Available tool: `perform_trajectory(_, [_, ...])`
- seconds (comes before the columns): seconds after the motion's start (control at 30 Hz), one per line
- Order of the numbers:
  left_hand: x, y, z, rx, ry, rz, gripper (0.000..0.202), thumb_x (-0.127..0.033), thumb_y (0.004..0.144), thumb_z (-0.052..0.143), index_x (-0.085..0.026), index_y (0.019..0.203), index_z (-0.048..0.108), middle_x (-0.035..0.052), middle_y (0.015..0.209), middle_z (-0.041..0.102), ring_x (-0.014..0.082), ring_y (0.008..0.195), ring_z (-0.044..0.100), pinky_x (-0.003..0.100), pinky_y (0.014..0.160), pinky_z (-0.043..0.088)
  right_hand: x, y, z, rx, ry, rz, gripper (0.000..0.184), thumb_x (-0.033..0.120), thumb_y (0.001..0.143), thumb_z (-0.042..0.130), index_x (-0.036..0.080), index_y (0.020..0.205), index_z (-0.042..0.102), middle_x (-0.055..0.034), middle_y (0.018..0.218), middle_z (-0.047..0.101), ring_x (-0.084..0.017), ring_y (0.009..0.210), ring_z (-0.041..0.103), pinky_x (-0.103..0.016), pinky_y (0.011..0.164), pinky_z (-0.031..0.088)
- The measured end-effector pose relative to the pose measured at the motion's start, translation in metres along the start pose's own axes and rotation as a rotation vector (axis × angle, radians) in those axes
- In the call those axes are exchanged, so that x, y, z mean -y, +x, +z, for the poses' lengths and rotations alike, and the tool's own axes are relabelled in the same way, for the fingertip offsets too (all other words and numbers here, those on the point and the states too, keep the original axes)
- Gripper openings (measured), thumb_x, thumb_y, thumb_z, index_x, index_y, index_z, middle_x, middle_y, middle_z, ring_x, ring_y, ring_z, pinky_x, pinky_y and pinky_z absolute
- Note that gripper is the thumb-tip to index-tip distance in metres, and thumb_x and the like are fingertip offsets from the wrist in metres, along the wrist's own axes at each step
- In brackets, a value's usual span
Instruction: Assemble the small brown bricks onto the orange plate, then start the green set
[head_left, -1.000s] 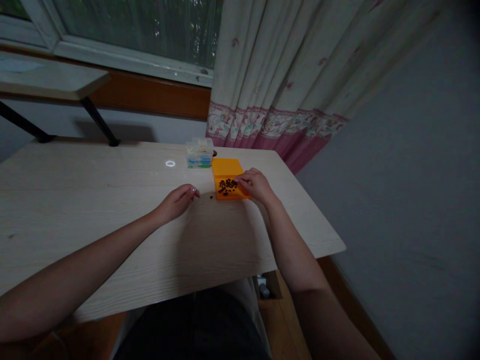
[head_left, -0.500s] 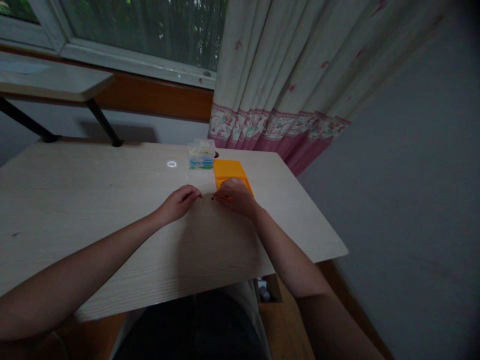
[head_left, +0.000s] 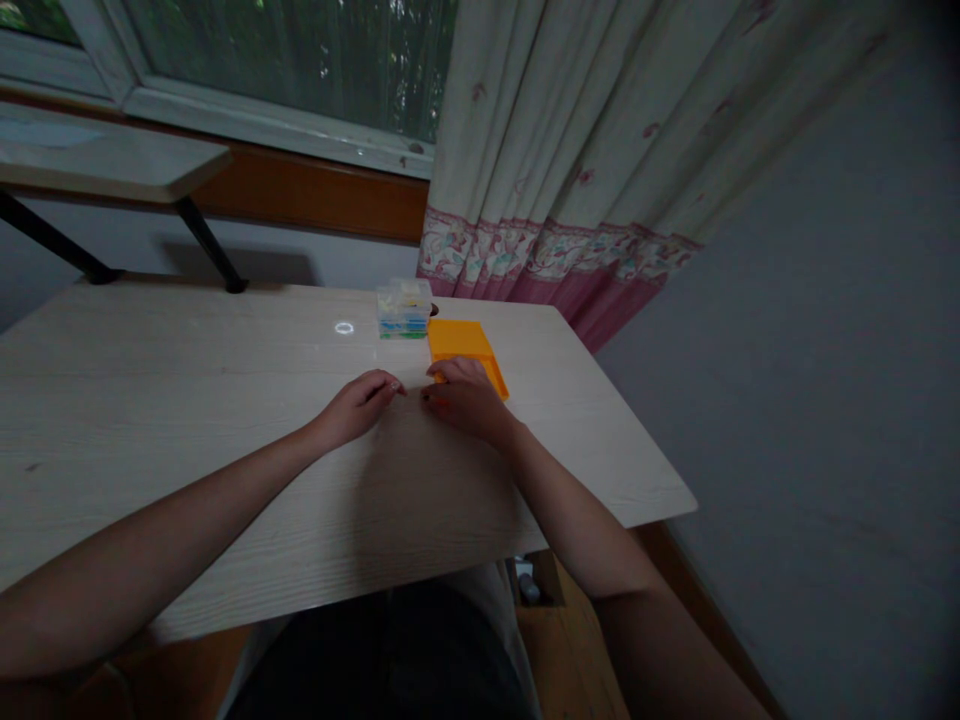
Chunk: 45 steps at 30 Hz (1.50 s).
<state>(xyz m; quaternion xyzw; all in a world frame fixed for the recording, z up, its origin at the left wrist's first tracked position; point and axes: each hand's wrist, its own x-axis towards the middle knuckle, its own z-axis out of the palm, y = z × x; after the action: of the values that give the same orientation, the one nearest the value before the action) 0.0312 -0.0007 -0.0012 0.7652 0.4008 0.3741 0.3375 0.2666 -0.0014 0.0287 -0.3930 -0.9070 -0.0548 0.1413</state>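
- Dim room; pale wood table (head_left: 187,400), window (head_left: 300,60) at upper left of frame, curtain (head_left: 570,150) at upper centre.
- Orange tray (head_left: 457,338) lies at frame centre, touching a clear box (head_left: 403,308) behind it.
- Your right hand (head_left: 465,400) lies palm down over the tray's near end; cannot tell whether it grips anything.
- Your left hand (head_left: 358,405) rests on the table just beside it, fingers curled in, nothing seen in them.
- Progress: tray contents are hidden, so what is done and what is left cannot be judged.
- Versus a second ago: dark bits showed in the tray with the right hand at its right edge. That hand has crossed to the near left corner; the left has not moved.
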Motion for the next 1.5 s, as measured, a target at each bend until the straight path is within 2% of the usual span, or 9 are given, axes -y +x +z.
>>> perform_trajectory(0.43, [0.002,0.000,0.000,0.003,0.028,0.006,0.036,-0.044,0.094,0.042,-0.018,0.094,0.066,0.0059,0.092,0.065,0.0203,0.089,0.061,0.035,0.088,0.048,0.001,0.002,0.000,0.039,0.019,0.056,0.012,0.027,0.088,0.064,0.023,0.091,0.075,-0.0062,0.118,0.064,-0.024,0.111,0.046,-0.039,0.090,0.030])
perform_trajectory(0.63, [0.000,-0.001,0.000,0.002,0.030,-0.011,0.035,-0.044,0.093,0.042,-0.018,0.094,0.066,0.0056,0.091,0.065,0.0200,0.087,0.061,0.034,0.084,0.048,-0.002,0.001,0.002,0.010,0.067,0.049,0.010,0.027,0.087,0.066,0.023,0.091,0.075,-0.0048,0.112,0.067,-0.024,0.109,0.048,-0.038,0.089,0.030])
perform_trajectory(0.8, [0.002,0.000,0.001,0.000,0.030,0.001,0.036,-0.043,0.094,0.041,-0.018,0.093,0.066,0.0057,0.089,0.065,0.0197,0.087,0.061,0.034,0.084,0.048,-0.007,0.003,0.007,-0.040,0.199,0.070,0.009,0.030,0.086,0.068,0.025,0.088,0.076,-0.0036,0.105,0.069,-0.021,0.102,0.051,-0.036,0.087,0.032])
perform_trajectory(0.97, [0.002,0.000,0.000,-0.003,0.016,0.002,0.036,-0.043,0.094,0.042,-0.017,0.093,0.066,0.0062,0.090,0.066,0.0196,0.086,0.061,0.033,0.083,0.048,-0.019,0.003,0.008,-0.214,0.338,0.132,0.009,0.033,0.084,0.072,0.025,0.084,0.077,-0.0028,0.095,0.071,-0.019,0.097,0.056,-0.035,0.088,0.037])
perform_trajectory(1.2, [0.002,0.000,0.000,0.001,0.004,0.004,0.036,-0.043,0.094,0.042,-0.017,0.094,0.066,0.0071,0.091,0.066,0.0201,0.088,0.061,0.035,0.085,0.047,-0.044,0.001,-0.004,-0.367,0.373,0.325,0.008,0.032,0.083,0.072,0.026,0.082,0.078,-0.0034,0.091,0.072,-0.020,0.093,0.060,-0.039,0.093,0.039])
perform_trajectory(1.33, [0.005,0.000,0.001,0.001,-0.002,0.015,0.036,-0.043,0.094,0.042,-0.017,0.095,0.067,0.0069,0.093,0.066,0.0203,0.090,0.062,0.034,0.085,0.047,-0.063,-0.005,-0.007,-0.344,0.350,0.457,0.009,0.033,0.082,0.072,0.026,0.080,0.078,-0.0038,0.089,0.072,-0.021,0.094,0.060,-0.040,0.094,0.039])
perform_trajectory(1.5, [0.007,-0.001,0.002,-0.002,-0.005,-0.005,0.037,-0.044,0.095,0.041,-0.017,0.095,0.067,0.0064,0.091,0.067,0.0200,0.088,0.062,0.033,0.083,0.048,-0.084,-0.014,-0.006,-0.276,0.312,0.512,0.010,0.033,0.078,0.074,0.024,0.080,0.079,-0.0048,0.089,0.072,-0.020,0.093,0.060,-0.037,0.091,0.039])
